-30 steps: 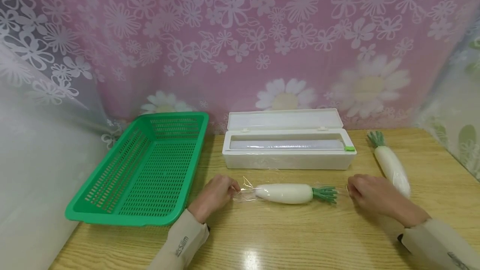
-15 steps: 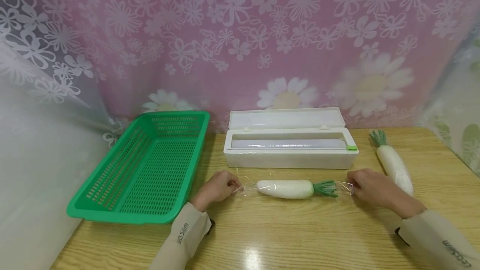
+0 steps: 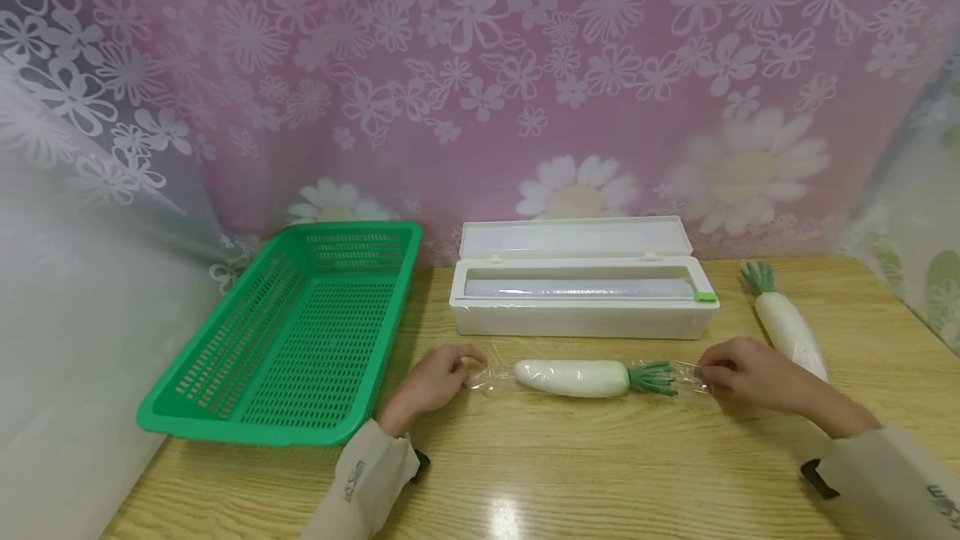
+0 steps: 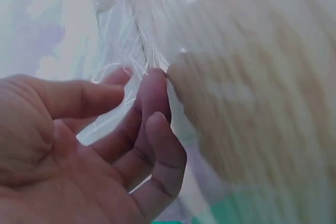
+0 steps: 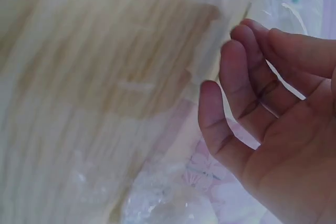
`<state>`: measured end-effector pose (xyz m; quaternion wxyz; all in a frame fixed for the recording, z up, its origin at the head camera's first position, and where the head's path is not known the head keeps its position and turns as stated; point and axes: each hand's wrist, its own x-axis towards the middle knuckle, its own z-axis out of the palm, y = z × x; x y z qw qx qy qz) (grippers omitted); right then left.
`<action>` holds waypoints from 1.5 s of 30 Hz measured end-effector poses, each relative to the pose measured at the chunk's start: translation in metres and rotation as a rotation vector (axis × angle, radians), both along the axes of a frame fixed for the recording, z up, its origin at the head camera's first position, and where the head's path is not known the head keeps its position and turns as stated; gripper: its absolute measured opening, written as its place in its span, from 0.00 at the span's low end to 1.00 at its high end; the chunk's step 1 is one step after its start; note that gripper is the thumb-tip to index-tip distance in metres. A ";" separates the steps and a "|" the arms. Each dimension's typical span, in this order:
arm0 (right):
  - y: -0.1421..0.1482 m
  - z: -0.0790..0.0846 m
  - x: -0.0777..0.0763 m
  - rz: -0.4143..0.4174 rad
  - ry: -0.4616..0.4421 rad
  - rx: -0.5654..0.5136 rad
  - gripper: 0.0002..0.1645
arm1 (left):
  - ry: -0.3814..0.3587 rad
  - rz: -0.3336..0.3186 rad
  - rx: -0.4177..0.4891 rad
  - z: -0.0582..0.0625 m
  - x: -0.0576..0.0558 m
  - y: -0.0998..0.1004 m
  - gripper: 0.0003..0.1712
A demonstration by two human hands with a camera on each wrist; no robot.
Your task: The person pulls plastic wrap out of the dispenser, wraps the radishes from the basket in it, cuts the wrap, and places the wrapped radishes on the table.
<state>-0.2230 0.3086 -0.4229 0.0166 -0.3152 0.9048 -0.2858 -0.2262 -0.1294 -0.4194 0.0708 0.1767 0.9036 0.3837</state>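
Note:
A white radish [image 3: 573, 378] with green leaf stubs lies sideways on the wooden table, wrapped in clear plastic film. Thin film [image 3: 491, 373] juts out past its root end, and more film [image 3: 688, 375] past the leaves. My left hand [image 3: 435, 377] is at the root-end film; in the left wrist view a gap shows between thumb and forefinger, with film strands [image 4: 144, 59] right at the fingertips. Beyond the leaves is my right hand [image 3: 753, 377], fingers loosely bent beside the film. The right wrist view shows those fingers [image 5: 239, 72] bent and holding nothing, the leaves at its top edge.
A white film box [image 3: 585, 322], lid raised, stands behind the radish with a film roll [image 3: 577, 287] inside. To the left is a green slotted basket [image 3: 330, 348]. A second wrapped radish [image 3: 789, 332] lies at right, partly behind my right hand. A floral curtain [image 3: 480, 90] hangs behind.
Both hands were pinching the film ends half a second ago; now their fingers have loosened and parted. The wrapped radish was drawn slightly away from me earlier and now lies still.

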 end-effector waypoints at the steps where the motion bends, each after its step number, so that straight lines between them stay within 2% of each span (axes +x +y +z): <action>1: 0.002 0.001 0.001 -0.008 -0.010 -0.008 0.11 | 0.018 0.012 0.004 0.000 0.001 0.000 0.20; 2: 0.003 0.003 0.002 -0.036 -0.026 -0.008 0.11 | 0.045 0.023 0.005 0.001 0.002 0.000 0.19; 4: 0.005 0.005 0.006 -0.090 0.017 -0.007 0.11 | 0.115 0.044 -0.002 0.002 0.004 0.000 0.17; 6: 0.002 0.005 0.009 -0.134 0.127 -0.017 0.10 | 0.195 0.053 -0.025 0.005 0.008 0.001 0.13; 8: -0.002 0.004 0.012 -0.147 0.251 -0.027 0.11 | 0.269 0.023 -0.052 0.009 0.012 0.003 0.11; 11: -0.010 0.001 0.014 -0.090 0.464 -0.017 0.16 | 0.330 -0.073 -0.108 0.017 0.018 0.008 0.11; 13: -0.015 -0.002 0.015 -0.020 0.537 -0.008 0.21 | 0.347 -0.138 -0.154 0.019 0.020 0.011 0.14; 15: -0.020 -0.005 0.016 0.035 0.571 0.014 0.26 | 0.349 -0.178 -0.197 0.019 0.020 0.013 0.16; 17: -0.023 -0.007 0.016 0.070 0.558 0.030 0.30 | 0.343 -0.191 -0.232 0.016 0.018 0.013 0.18; 19: -0.025 -0.008 0.016 0.071 0.538 0.053 0.31 | 0.321 -0.186 -0.239 0.012 0.016 0.012 0.18; 25: -0.026 -0.009 0.006 0.087 0.478 -0.003 0.27 | 0.270 -0.131 -0.129 0.002 0.003 0.009 0.12; 30: -0.023 -0.009 -0.002 0.117 0.346 -0.057 0.22 | 0.231 -0.133 -0.077 -0.001 -0.007 0.009 0.15; 34: -0.024 -0.007 -0.007 0.094 0.257 -0.049 0.18 | 0.184 -0.119 -0.070 -0.001 -0.015 0.012 0.15; 40: -0.030 -0.003 -0.013 0.034 0.144 -0.041 0.13 | 0.068 -0.069 -0.040 0.003 -0.025 0.016 0.15; 45: -0.032 0.002 -0.019 -0.007 0.003 -0.087 0.12 | 0.058 -0.048 -0.022 0.008 -0.031 0.020 0.16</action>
